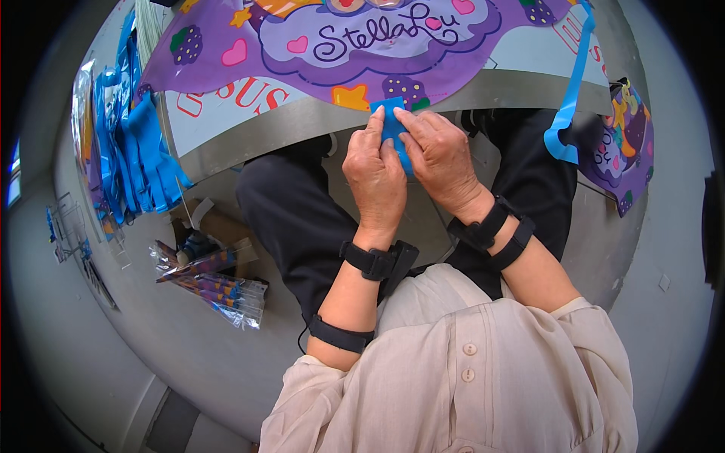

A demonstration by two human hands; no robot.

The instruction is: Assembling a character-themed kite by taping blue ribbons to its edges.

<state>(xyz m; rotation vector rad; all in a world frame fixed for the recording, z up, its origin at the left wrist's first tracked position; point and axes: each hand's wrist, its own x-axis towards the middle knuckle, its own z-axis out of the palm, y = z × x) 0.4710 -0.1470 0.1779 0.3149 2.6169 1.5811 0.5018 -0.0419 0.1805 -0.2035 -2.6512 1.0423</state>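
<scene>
A blue strip [392, 127] of thin, smooth material hangs down between my hands at the near edge of the table. My left hand [373, 177] pinches its left side, thumb and forefinger together near the top. On the other side my right hand [440, 160] grips the same strip, fingers bent and thumb pressed in. Just beyond the fingertips lies a purple printed sheet [317, 68], kite-like in outline, with stars, hearts and berries. The strip's upper end meets the sheet's lower edge; whether they are joined I cannot tell.
A bundle of blue strips [124, 151] hangs off the table's left side. At the right, a long blue ribbon [572, 90] droops over the metal table edge [521, 89] near another purple printed sheet [627, 143]. Clear-wrapped packages [219, 291] lie low on the left.
</scene>
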